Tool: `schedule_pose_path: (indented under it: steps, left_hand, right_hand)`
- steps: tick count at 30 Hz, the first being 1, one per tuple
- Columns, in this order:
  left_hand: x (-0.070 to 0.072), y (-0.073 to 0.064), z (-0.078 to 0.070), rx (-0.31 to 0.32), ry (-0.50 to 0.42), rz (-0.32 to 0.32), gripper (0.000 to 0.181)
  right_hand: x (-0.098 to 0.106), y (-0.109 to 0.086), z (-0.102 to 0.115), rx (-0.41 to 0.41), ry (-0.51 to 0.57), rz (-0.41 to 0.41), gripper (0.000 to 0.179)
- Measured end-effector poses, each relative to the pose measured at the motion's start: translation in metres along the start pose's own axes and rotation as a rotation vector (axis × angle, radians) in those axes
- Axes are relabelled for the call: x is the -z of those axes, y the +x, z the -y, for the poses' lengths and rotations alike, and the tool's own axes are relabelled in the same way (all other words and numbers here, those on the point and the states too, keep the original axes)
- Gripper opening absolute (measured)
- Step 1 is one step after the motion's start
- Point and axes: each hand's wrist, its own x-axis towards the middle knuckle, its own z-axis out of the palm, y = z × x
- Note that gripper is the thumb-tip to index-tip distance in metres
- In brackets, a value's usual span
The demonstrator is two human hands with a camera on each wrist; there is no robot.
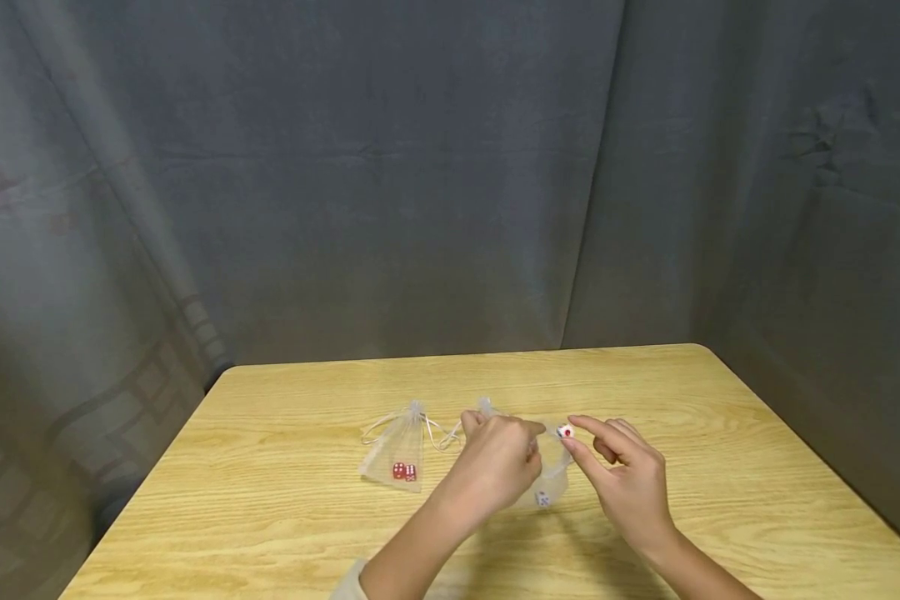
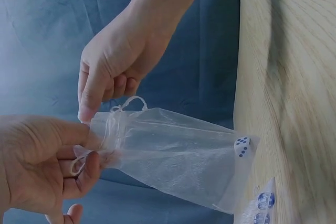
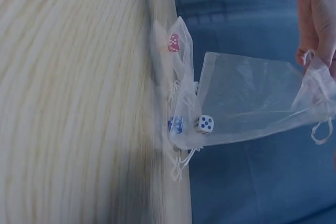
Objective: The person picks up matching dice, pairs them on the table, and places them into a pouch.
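My left hand (image 1: 501,457) grips a sheer white organza drawstring bag (image 2: 181,156) near its mouth, so the bag hangs over the table. At the bottom of this bag lies one white die (image 3: 205,124) with blue pips. In the head view my right hand (image 1: 632,479) pinches another white die (image 1: 566,431), a red pip showing, between thumb and forefinger right by the bag's mouth. My right fingertips hide that die in the left wrist view. The left hand covers part of the bag's top in the head view.
On the wood-grain table (image 1: 285,500), to the left, lies a second organza bag (image 1: 390,450) with red dice (image 1: 404,472) inside. Another bag, holding blue dice (image 2: 265,201), lies behind my left hand. Grey curtains (image 1: 420,183) hang around the table.
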Motion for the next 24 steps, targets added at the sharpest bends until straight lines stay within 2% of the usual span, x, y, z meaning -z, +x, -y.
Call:
schedule_pose_path:
  steps: [4, 7, 12, 17, 20, 22, 24]
  left_hand:
    - [0.0, -0.001, 0.0, -0.007, 0.008, -0.004, 0.021]
    - [-0.001, -0.001, 0.001, -0.006, 0.003, -0.011, 0.007]
    - [-0.002, -0.001, 0.003, -0.017, -0.005, -0.021, 0.047]
    - [-0.002, 0.0, 0.003, -0.016, -0.001, -0.025, 0.047]
    - [-0.002, 0.0, 0.003, -0.011, 0.007, -0.031, 0.045]
    - [-0.001, 0.001, 0.003, -0.01, 0.007, -0.034, 0.044]
    - [-0.001, 0.001, 0.003, -0.008, 0.005, -0.036, 0.044]
  right_hand:
    - [0.002, 0.001, 0.001, -0.006, -0.007, -0.007, 0.031]
    - [0.005, 0.001, 0.0, -0.009, -0.017, -0.017, 0.028]
    - [0.011, 0.0, -0.006, -0.013, -0.034, -0.02, 0.026]
    - [0.018, 0.0, -0.011, -0.069, -0.065, 0.026, 0.026]
    - [0.023, -0.001, -0.012, -0.19, -0.063, 0.107, 0.02]
    - [0.026, -0.001, -0.013, -0.324, -0.042, 0.209, 0.013]
    - [0.029, 0.0, -0.015, -0.483, 0.001, 0.343, 0.017]
